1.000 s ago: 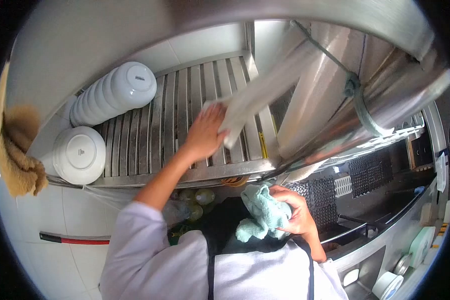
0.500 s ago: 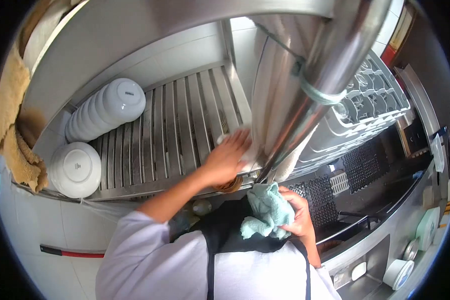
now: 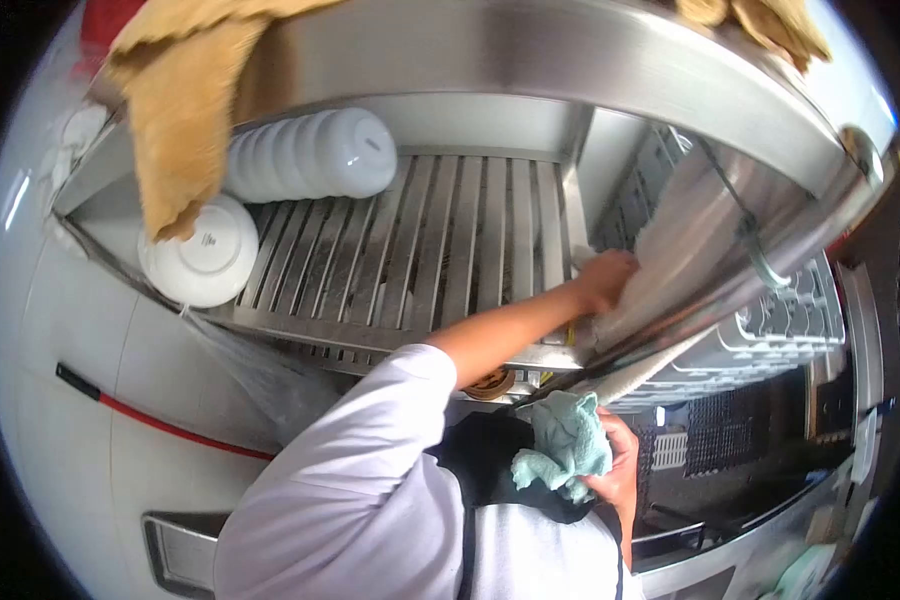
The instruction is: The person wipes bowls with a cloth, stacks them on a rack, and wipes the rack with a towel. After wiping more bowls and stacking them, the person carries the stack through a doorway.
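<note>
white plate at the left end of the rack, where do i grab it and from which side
Probably best to grip the white plate by its right-hand rim, coming in over the slatted shelf: its round underside faces you, and the tan cloth hangs across its upper left.

crumpled, drooping pale green cloth [image 3: 567,440]

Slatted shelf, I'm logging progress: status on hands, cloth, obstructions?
Left hand at slatted shelf's right end. Right hand gripping green cloth. White bowls, plate at left end.

Slatted metal shelf [image 3: 425,255] bearing bowls [image 3: 315,155], plate [image 3: 205,265]
</note>
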`<action>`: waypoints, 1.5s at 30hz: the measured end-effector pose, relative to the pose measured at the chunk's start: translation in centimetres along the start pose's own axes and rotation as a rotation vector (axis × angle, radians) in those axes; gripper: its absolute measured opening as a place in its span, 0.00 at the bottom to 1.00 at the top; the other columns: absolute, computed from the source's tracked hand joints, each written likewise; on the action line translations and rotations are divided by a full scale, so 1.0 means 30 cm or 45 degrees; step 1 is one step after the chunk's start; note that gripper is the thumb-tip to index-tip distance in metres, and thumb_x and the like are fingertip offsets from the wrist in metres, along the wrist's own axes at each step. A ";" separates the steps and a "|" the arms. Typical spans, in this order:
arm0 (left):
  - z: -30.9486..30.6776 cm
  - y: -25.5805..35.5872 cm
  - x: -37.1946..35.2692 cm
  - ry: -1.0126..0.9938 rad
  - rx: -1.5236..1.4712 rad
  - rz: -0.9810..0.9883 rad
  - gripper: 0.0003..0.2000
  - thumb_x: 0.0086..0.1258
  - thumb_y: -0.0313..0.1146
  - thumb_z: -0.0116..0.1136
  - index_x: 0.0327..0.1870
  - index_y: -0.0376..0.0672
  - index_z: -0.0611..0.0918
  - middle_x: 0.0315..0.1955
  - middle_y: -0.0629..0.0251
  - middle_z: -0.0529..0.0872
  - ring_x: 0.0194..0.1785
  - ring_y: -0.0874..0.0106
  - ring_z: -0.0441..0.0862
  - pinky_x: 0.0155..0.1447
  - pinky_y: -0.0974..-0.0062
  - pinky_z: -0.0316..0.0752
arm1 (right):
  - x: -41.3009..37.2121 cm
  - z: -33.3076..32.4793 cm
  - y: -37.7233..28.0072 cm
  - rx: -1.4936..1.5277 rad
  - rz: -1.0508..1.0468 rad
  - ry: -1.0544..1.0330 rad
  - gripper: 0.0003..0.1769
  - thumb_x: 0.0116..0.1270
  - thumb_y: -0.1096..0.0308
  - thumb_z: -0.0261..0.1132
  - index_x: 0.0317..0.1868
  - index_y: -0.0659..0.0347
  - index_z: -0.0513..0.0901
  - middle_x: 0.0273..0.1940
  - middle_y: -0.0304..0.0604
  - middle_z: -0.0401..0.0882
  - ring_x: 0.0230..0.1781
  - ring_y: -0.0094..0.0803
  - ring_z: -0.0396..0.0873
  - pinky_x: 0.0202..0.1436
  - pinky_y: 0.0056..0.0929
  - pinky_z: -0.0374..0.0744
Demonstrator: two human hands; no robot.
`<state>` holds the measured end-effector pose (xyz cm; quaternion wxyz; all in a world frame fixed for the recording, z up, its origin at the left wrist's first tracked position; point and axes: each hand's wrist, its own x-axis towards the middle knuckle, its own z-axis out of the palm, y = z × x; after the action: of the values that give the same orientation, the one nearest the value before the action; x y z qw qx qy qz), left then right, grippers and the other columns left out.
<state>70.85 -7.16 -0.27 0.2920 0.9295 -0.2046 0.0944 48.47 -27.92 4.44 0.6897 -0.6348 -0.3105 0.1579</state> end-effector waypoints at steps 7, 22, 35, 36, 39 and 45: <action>-0.367 -0.113 -0.233 0.499 0.075 -0.218 0.18 0.65 0.39 0.69 0.54 0.45 0.84 0.60 0.55 0.81 0.65 0.55 0.77 0.69 0.57 0.71 | 0.032 0.045 0.012 0.115 0.100 -0.042 0.35 0.43 0.67 0.81 0.55 0.64 0.82 0.61 0.48 0.80 0.62 0.37 0.77 0.67 0.35 0.71; -0.810 -0.705 -0.764 1.800 -0.169 -0.886 0.29 0.62 0.49 0.74 0.52 0.31 0.81 0.45 0.50 0.88 0.50 0.59 0.85 0.57 0.63 0.76 | 0.110 0.175 0.075 0.792 0.218 0.494 0.46 0.47 0.66 0.70 0.69 0.70 0.68 0.57 0.52 0.81 0.54 0.41 0.83 0.61 0.38 0.81; -0.881 -0.850 -0.620 1.441 -0.075 -0.508 0.25 0.68 0.47 0.68 0.46 0.27 0.84 0.43 0.44 0.89 0.45 0.60 0.87 0.52 0.63 0.77 | 0.013 0.307 0.191 0.865 0.474 0.472 0.41 0.53 0.69 0.73 0.69 0.65 0.70 0.54 0.45 0.82 0.53 0.33 0.83 0.59 0.32 0.80; -0.873 -0.738 -0.632 1.393 -0.106 -0.463 0.24 0.69 0.45 0.67 0.48 0.27 0.83 0.43 0.46 0.89 0.45 0.62 0.86 0.52 0.63 0.77 | 0.022 0.309 0.184 0.788 0.418 0.504 0.39 0.53 0.73 0.71 0.68 0.66 0.71 0.54 0.45 0.83 0.50 0.31 0.83 0.57 0.29 0.80; -0.830 -0.659 -0.668 1.338 -0.284 -0.361 0.21 0.70 0.41 0.65 0.51 0.28 0.83 0.43 0.51 0.89 0.46 0.65 0.85 0.53 0.65 0.77 | 0.110 0.298 0.113 0.723 0.173 0.583 0.38 0.53 0.74 0.69 0.67 0.67 0.71 0.53 0.46 0.83 0.47 0.32 0.85 0.52 0.29 0.83; -0.792 -0.090 -0.768 0.750 -0.857 -0.622 0.28 0.70 0.38 0.68 0.67 0.34 0.74 0.64 0.54 0.78 0.65 0.67 0.76 0.68 0.65 0.71 | 0.460 0.472 -0.228 -0.536 -0.733 0.537 0.34 0.60 0.64 0.74 0.67 0.61 0.74 0.65 0.60 0.75 0.63 0.49 0.79 0.65 0.47 0.78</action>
<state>49.99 16.16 10.84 0.6340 0.7386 0.0907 0.2103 48.81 -9.44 14.26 0.6095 -0.6676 -0.3526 -0.2419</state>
